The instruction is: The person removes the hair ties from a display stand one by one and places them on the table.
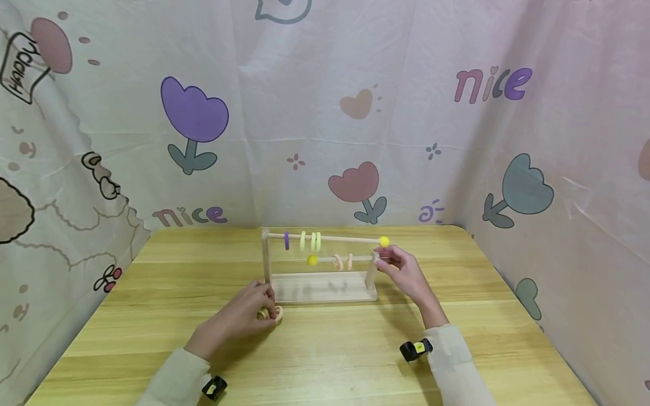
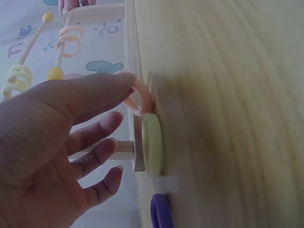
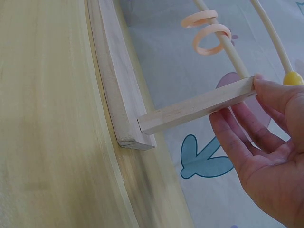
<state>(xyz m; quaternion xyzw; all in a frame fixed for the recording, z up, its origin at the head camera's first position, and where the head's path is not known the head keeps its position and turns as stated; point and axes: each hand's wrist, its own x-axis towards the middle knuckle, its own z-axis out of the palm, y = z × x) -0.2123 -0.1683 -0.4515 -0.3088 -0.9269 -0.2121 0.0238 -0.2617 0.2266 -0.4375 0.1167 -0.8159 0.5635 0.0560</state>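
A wooden stand has a tall left post and a shorter right post. My right hand holds the top of the short post between thumb and fingers. Near the stand's front left corner, my left hand pinches a peach ring close to the tabletop. Its other fingers are spread and loosely bent. Beside that ring are a pale yellow ring and a purple ring, mostly hidden by the hand in the head view. Two peach rings hang on the lower rod.
The upper rod carries a purple ring and several pale yellow rings, with a yellow ball on its end. Another yellow ball tips the lower rod. A printed curtain stands behind the wooden table.
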